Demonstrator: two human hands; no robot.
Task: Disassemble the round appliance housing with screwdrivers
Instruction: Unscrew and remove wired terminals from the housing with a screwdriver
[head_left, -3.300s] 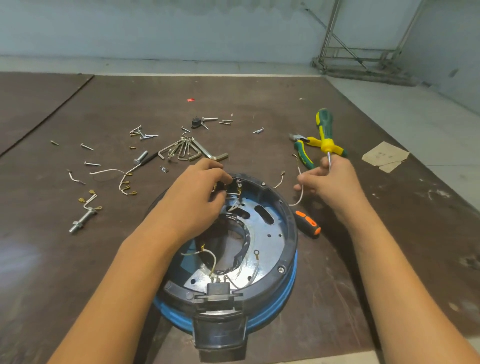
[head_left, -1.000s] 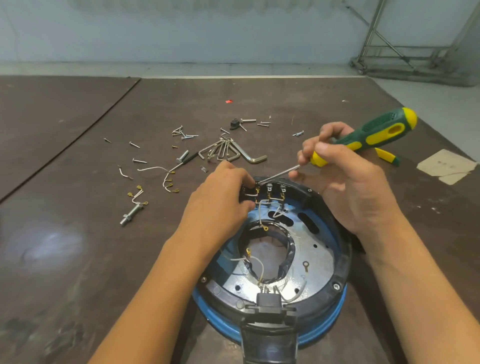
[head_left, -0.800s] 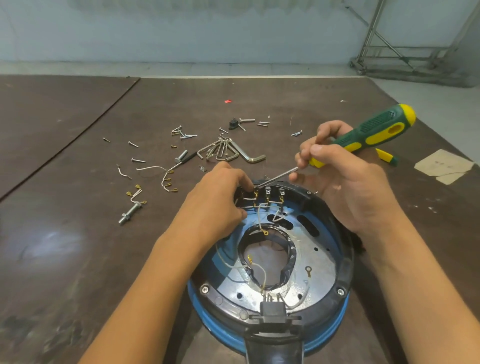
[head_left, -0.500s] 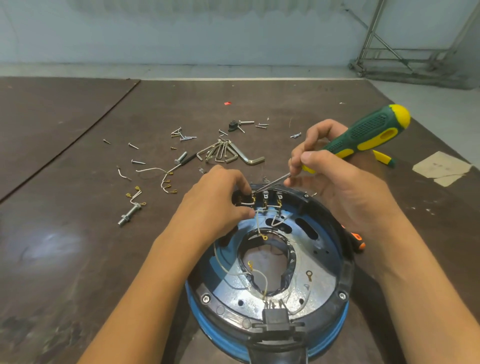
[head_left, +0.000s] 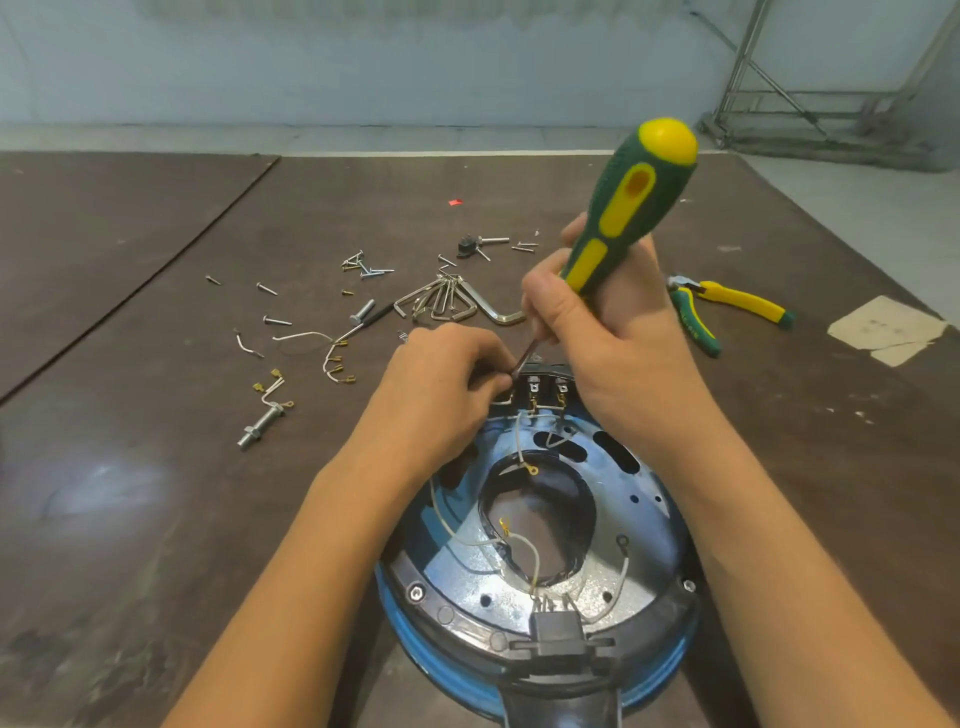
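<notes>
Caller: Up swings the green-and-yellow screwdriver (head_left: 634, 208)! Half a second back its handle lay low, off to the right. Now it stands steep, butt end high.

Analyst: And the right hand (head_left: 613, 343) is wrapped round the lower handle and shaft, fingers curled tight. The tip runs down to the terminal block (head_left: 545, 387) on the far rim of the round housing (head_left: 452, 618).

Caller: Left hand?

Analyst: The left hand (head_left: 441, 384) is bunched at the block's left end. Its fingertips are pinching what looks like a white wire lead (head_left: 501, 401), just beside the tip.

Caller: So which step is this?

Analyst: Freeing a terminal screw, by the look of it. The next move wants the tip seated square, steady pressure down, then a turn, with the left hand keeping that lead still.

Caller: And the housing itself?

Analyst: It sits at the near edge of the brown table (head_left: 156, 467), between the forearms. It has a blue outer wall and a black ring with screws still in it. Inside is a shiny metal plate with a big central opening, and ring-lugged wires lie loose across it. Hex keys (head_left: 452, 301) and loose screws (head_left: 363, 267) lie beyond.
</notes>
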